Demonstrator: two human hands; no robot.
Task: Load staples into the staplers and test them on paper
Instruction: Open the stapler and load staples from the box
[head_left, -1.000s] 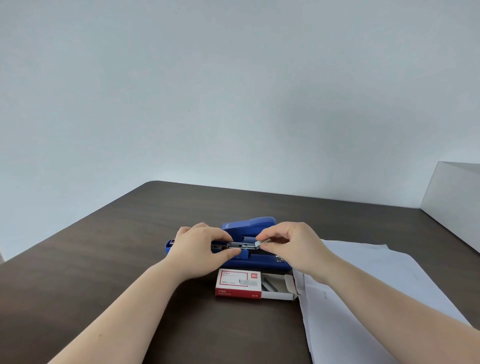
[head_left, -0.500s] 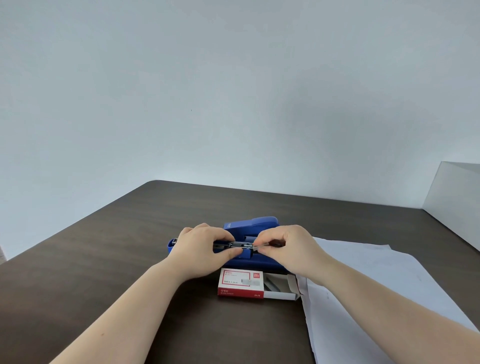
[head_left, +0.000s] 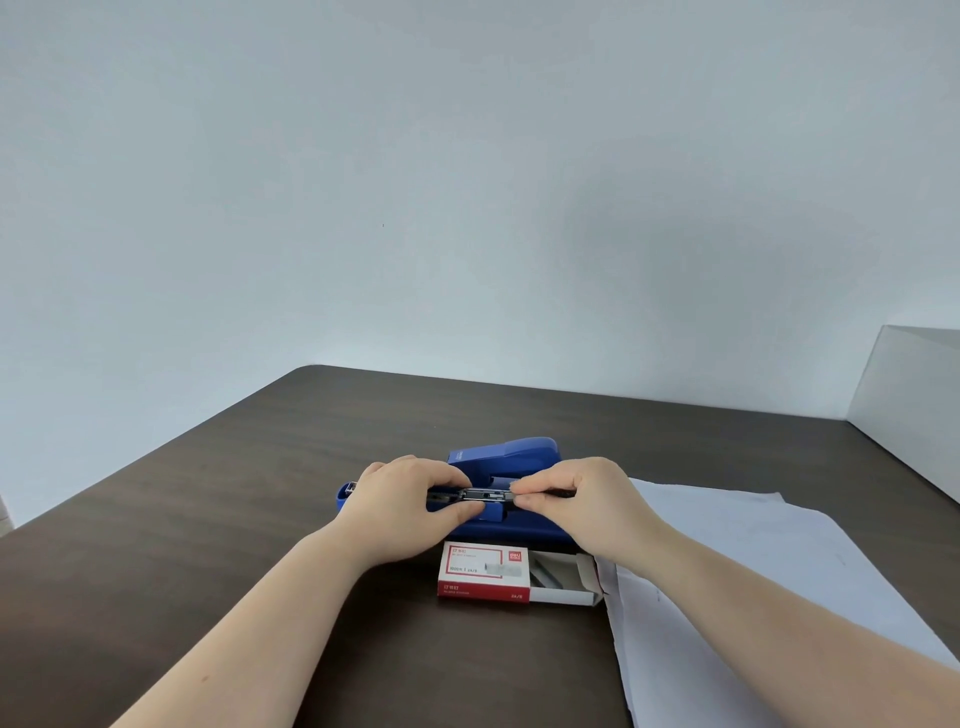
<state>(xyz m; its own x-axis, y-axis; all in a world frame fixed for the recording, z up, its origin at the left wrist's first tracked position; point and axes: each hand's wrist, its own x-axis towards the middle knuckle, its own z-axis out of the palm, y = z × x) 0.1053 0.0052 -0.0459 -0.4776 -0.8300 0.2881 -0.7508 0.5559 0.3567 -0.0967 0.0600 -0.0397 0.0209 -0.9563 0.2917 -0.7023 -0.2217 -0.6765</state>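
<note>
Right now the loading step is judged to be under way and not yet done. A blue stapler (head_left: 506, 486) is seen lying on the dark table (head_left: 208, 519), near the middle, with its top lifted up at the back. Its metal staple track (head_left: 485, 494) is bared and is held between the two hands. The left hand (head_left: 410, 501) is closed around the left part of the track, so its grip is clenched on the stapler. The right hand (head_left: 582, 506) is pinched shut at the right end of the track; a strip of staples may be pressed in there, but this is too small to be told.

A red and white staple box (head_left: 485, 571) is laid just in front of the stapler, with its tray (head_left: 563, 584) slid out to the right. White paper (head_left: 727, 571) is spread on the table to the right, and no staple can be seen in it. So the closing of the stapler and the test on paper are thought to be left. Only one stapler is seen.

The stapler's long side is laid from left to right across the view. Its mouth end is pointed left.
</note>
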